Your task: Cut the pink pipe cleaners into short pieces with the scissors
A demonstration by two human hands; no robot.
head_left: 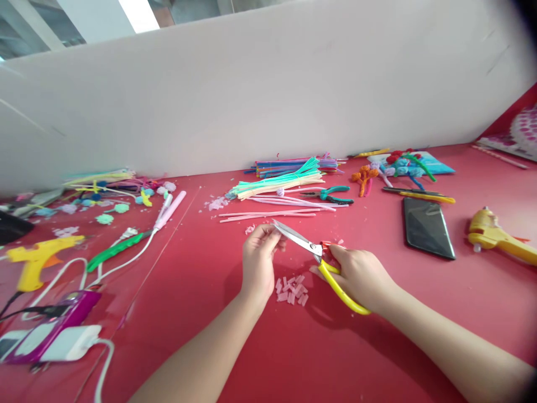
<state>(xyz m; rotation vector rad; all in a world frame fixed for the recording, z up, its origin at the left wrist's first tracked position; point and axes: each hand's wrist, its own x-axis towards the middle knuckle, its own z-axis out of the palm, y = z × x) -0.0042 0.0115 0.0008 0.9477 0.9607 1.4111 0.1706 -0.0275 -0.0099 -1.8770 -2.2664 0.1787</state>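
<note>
My right hand (361, 274) is wrapped around the yellow handles of a pair of scissors (296, 238), whose metal blades point left and away from me. At the blade tips, my left hand (260, 263) is closed in a pinch. A trace of pink shows by its fingertips, too small to name. Below the scissors, a small heap of short pale-pink pieces (292, 291) lies on the red table (260, 358). Just beyond my hands are several long pink pipe cleaners (268, 214).
Bundles of pipe cleaners (285, 182) and teal-handled pliers (333, 195) lie farther back. A black phone (428, 228) and a yellow glue gun (497, 232) are on the right. Leftward are another glue gun (37, 257), a green cutter (117, 251) and a purple power strip (69, 313) with cables.
</note>
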